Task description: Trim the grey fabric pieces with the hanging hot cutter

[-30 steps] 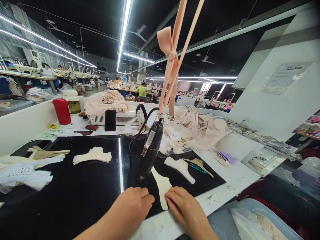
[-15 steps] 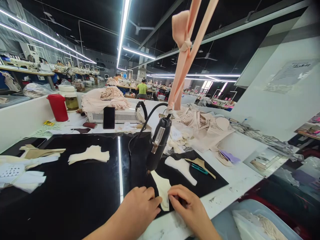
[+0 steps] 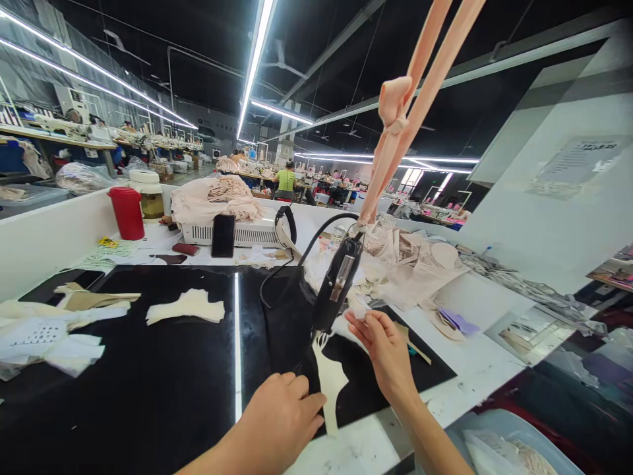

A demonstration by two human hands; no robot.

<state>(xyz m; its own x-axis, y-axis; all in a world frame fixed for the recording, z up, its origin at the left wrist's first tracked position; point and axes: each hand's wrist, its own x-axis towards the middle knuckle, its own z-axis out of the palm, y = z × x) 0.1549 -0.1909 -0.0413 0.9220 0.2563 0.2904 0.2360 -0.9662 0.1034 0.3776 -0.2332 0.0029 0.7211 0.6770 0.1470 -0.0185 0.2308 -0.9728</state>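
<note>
currently sits at a midpoint, by judgement, with one cream piece (image 3: 330, 377) being worked. lies flat at the front right of the black mat (image 3: 163, 376), lower end at the mat's front edge.

sets the left hand (image 3: 284, 415) low, fingers curled, fingertips against the near-left edge of the cream piece; cannot tell pinching from resting. holds the right hand (image 3: 388, 349) raised farther forward, thumb and forefinger narrowly together at pale material (image 3: 360, 307); cannot tell gripping from overlap. partly covers a white piece (image 3: 346, 329) below.

hangs the black tool (image 3: 339, 280) tilted from a peach strap (image 3: 390, 158), tip at the upper end of the cream piece, near thin strands (image 3: 322, 341); cannot confirm contact.

appears done: upper end parted into strands. appears left: cream piece not yet set aside. shows a second cream piece (image 3: 186, 307) untouched, well apart; cannot tell finished from waiting.
</note>
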